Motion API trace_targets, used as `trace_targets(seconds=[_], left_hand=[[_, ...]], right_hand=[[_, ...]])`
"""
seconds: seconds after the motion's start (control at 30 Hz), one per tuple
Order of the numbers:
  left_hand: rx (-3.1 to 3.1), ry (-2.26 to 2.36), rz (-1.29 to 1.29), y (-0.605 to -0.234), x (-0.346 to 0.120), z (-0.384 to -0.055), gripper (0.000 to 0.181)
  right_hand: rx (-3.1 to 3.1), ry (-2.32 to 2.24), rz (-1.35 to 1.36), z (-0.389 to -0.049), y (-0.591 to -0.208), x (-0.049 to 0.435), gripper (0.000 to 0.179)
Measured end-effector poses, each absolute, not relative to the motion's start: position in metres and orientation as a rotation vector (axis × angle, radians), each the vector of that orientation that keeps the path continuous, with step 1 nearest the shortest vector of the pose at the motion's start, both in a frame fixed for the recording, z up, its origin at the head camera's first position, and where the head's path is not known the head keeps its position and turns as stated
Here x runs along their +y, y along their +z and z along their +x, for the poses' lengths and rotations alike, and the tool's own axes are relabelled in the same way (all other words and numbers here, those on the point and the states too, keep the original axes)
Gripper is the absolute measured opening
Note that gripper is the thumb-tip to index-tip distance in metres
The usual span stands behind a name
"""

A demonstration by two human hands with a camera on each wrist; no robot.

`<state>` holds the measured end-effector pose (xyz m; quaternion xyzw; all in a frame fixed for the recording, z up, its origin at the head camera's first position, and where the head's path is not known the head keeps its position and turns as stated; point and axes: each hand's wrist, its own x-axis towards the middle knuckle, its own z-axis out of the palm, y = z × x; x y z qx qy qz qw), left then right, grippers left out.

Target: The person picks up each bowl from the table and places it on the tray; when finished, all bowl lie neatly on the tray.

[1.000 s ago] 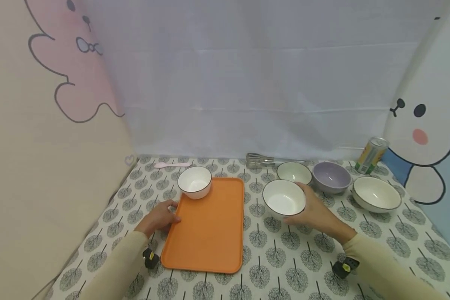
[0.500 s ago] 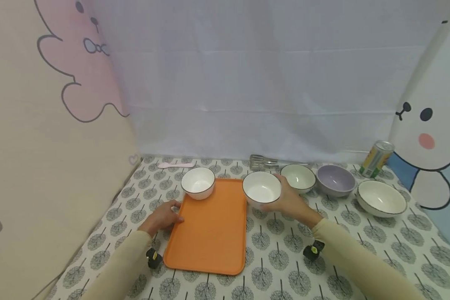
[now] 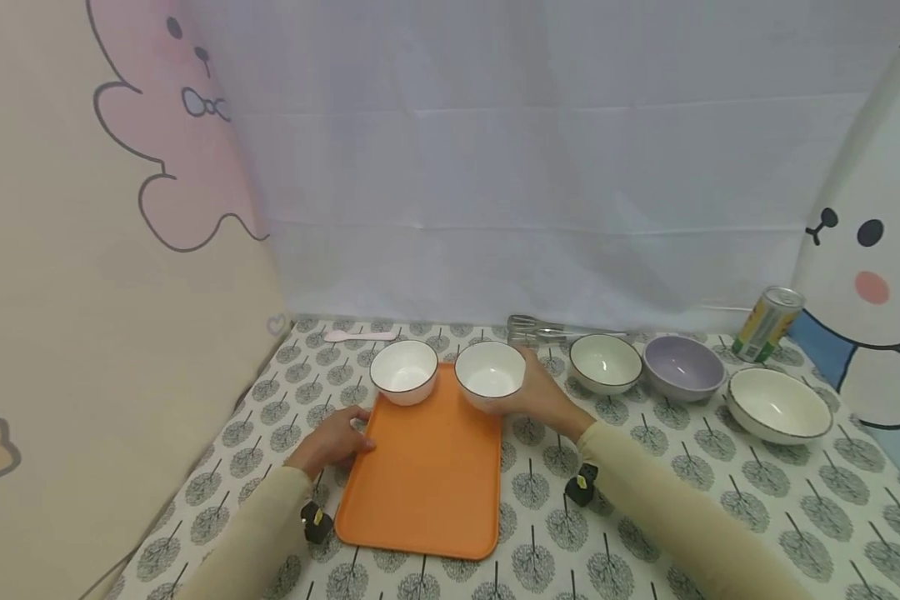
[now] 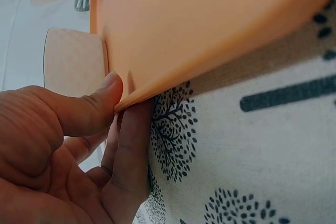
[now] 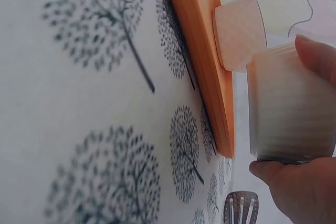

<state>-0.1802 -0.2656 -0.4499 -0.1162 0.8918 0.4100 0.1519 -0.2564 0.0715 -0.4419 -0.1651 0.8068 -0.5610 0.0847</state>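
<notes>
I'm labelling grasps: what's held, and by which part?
Left hand: the orange rectangular tray, pinched at its left edge. Right hand: a white round dark-rimmed bowl, gripped by its sides.

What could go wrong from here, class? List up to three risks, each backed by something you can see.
1. The held bowl could knock the other bowl: the head view shows only a narrow gap between them.
2. The right hand might set it on the rim and tip it, since it appears at the far right corner of the tray.
3. The left hand pinches the tray's left edge; lifting could make the other bowl slide.
</notes>
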Motion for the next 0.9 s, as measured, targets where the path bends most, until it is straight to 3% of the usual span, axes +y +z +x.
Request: trace_targets(seconds=[0.9], left_hand=[[2.565, 1.146, -0.369, -0.45, -0.263, -0.18, 0.049]], right_hand=[[2.397, -1.574, -0.526, -0.277, -0.455, 0.043, 0.121]])
